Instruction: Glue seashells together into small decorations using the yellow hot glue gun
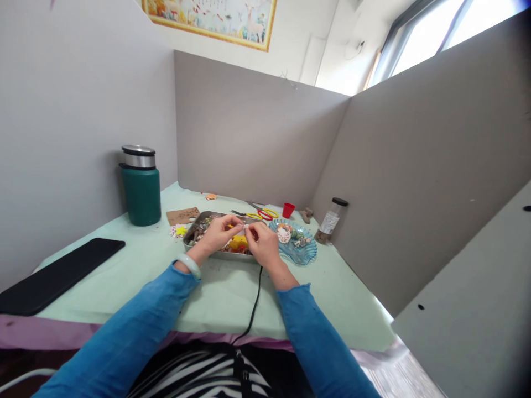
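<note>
Above a metal tray my two hands meet, fingertips almost touching. My left hand, with a pale bangle at its wrist, pinches a small whitish piece too small to name. From the other side my right hand pinches at the same spot. Small mixed bits, perhaps shells or beads, fill the tray, and a yellow thing lies in it below my fingers. Right of my right hand sits a blue scalloped dish holding a white speckled disc and small colourful pieces.
Behind the tray lie yellow-handled scissors, red-and-yellow scissors and a red cup. A lidded jar leans at right. At left are a green bottle, brown card and black mat. Grey partitions surround the table.
</note>
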### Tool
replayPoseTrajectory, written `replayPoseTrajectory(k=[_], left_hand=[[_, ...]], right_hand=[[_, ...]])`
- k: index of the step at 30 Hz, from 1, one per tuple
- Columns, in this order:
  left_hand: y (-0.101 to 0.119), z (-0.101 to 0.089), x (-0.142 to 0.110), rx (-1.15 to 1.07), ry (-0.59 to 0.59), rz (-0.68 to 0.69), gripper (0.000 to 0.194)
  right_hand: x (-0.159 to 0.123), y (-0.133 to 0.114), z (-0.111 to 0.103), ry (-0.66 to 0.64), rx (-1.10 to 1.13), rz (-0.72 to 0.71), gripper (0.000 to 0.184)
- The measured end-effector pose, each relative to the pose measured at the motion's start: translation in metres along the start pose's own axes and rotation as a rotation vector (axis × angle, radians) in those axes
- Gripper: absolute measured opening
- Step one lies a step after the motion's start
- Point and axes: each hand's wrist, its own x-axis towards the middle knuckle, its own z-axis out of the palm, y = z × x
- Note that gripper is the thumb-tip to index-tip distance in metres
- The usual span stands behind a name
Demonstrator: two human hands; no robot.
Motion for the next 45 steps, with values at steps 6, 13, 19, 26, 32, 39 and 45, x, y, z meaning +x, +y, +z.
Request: replayPoseTrajectory(k=[6,13,19,26,32,39,45], left_hand=[[-0.007,0.001,0.002,-0.067,-0.018,-0.068,0.039],[-0.002,0.001,0.001,-0.157,-0.03,-0.126,0.043],[0.002,0.0,0.0,-0.073,-0.008,-0.136,0.043],[-0.002,0.001,0.001,-0.088,-0.038,-0.147,0.041],[0.007,0.001,-0.001,-0.221,-0.011,-0.159,0.043],[0.008,0.0,-0.003,-0.277,0.013,-0.174,0.042],[0.007,-0.001,-0.003,-0.292,0.012,-0.186,0.036]], right_hand=[[0.001,-0.001,0.0,-0.043,0.144,0.121,0.014],[0.002,0.004,0.005,-0.041,0.296,0.254,0.016],[0.004,0.003,0.003,-0.003,0.418,0.273,0.023],[0.006,0.0,-0.002,0.008,0.415,0.263,0.019],[0.005,0.001,0.0,0.022,0.409,0.263,0.019],[0.005,-0.001,-0.001,0.027,0.387,0.275,0.02],[0.005,-0.001,-0.001,0.032,0.366,0.265,0.021]])
